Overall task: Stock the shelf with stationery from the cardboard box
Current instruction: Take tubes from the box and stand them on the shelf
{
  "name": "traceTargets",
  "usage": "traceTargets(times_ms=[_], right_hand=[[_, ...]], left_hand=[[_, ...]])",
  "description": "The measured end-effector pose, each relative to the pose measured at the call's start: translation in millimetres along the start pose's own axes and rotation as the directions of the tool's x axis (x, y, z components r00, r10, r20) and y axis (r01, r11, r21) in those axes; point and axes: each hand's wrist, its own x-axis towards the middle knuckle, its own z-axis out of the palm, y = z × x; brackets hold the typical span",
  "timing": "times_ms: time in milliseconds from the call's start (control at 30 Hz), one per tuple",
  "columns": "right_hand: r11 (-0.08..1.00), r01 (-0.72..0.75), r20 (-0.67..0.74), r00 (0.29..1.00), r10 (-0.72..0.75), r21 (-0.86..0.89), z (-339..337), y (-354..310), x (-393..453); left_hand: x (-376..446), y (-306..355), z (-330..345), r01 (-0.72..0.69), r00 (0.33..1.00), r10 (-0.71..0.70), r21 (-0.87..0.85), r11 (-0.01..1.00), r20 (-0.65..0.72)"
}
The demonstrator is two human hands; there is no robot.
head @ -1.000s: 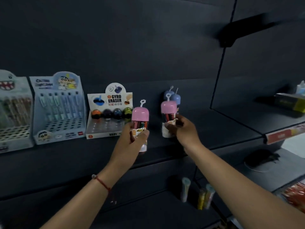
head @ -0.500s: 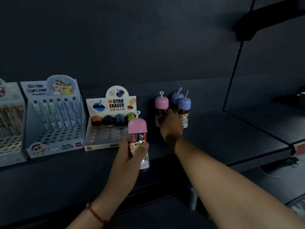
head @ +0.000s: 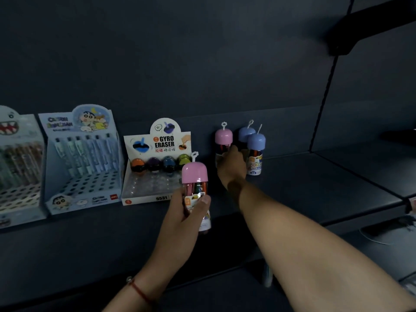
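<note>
On shelf (head: 304,176), right hand (head: 231,167) apparently gripping pink-capped tube (head: 223,140), left hand (head: 186,212) holding another tube (head: 194,179)

Both hands (head: 186,210) grip pink-capped tubes (head: 195,183)

shop, dark shelf (head: 315,181), eraser display box (head: 157,167)

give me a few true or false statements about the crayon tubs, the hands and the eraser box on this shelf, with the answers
1. The left hand holds a pink-capped tub. True.
2. Three blue-capped tubs stand on the shelf. False: two blue-capped tubs stand there, beside a pink-capped one.
3. The right hand is at the pink-capped tub at the back. True.
4. The gyro eraser box is right of the tubs. False: it is left of them.
</note>
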Motion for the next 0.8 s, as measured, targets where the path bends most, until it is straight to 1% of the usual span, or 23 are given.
traceTargets(times_ms=[67, 133, 167, 233, 267, 300, 367, 433, 500, 567, 667, 733, 767, 800], right_hand=[[0.993, 0.002, 0.021, 1.0, -0.004, 0.119, -7, -2, -14], [0.959, 0.029, 0.077, 0.996, -0.053, 0.284, -22, -3, -37], [0.935, 0.002, 0.139, 0.989, -0.055, 0.354, -33, -2, -53], [0.878, -0.126, 0.31, 0.95, -0.026, 0.461, -58, 2, -92], [0.858, -0.161, 0.379, 0.925, -0.042, 0.488, -70, 4, -113], [0.855, -0.15, 0.425, 0.901, -0.088, 0.496, -82, 4, -135], [0.861, -0.054, 0.465, 0.857, -0.22, 0.507, -97, 3, -168], [0.878, 0.058, 0.437, 0.85, -0.293, 0.475, -100, 1, -183], [0.908, 0.125, 0.38, 0.879, -0.288, 0.4, -98, 4, -187], [0.941, 0.153, 0.325, 0.911, -0.253, 0.303, -97, 8, -182], [0.954, 0.199, 0.272, 0.927, -0.257, 0.226, -104, 17, -170], [0.962, 0.205, 0.256, 0.935, -0.247, 0.181, -107, 25, -159], [0.967, 0.198, 0.249, 0.94, -0.233, 0.159, -108, 28, -152], [0.972, 0.192, 0.236, 0.947, -0.22, 0.133, -108, 30, -145]], left_hand=[[0, -1, -1, -0.003, 1.0, 0.003, -0.016, 1.0, -0.003], [1, -2, -1, 0.008, 1.0, -0.008, -0.053, 0.999, 0.0], [1, -2, -1, 0.023, 1.0, -0.023, -0.077, 0.997, 0.004], [3, -4, -2, 0.047, 0.999, -0.047, -0.112, 0.993, 0.005], [4, -6, -2, 0.042, 0.999, -0.042, -0.123, 0.992, 0.001], [4, -8, -1, 0.028, 1.0, -0.029, -0.128, 0.991, -0.003], [3, -8, 1, -0.014, 1.0, 0.016, -0.108, 0.994, 0.015], [-2, -6, 3, -0.06, 0.996, 0.063, -0.053, 0.997, 0.058], [-7, -3, 5, -0.11, 0.988, 0.108, 0.013, 0.994, 0.113], [-11, -1, 7, -0.126, 0.98, 0.113, 0.069, 0.99, 0.162], [-12, -2, 7, -0.178, 0.967, 0.139, 0.179, 0.968, 0.212], [-10, -6, 7, -0.224, 0.964, 0.162, 0.312, 0.923, 0.213], [-8, -7, 7, -0.242, 0.962, 0.165, 0.404, 0.882, 0.216], [-5, -8, 6, -0.259, 0.96, 0.159, 0.522, 0.813, 0.229]])
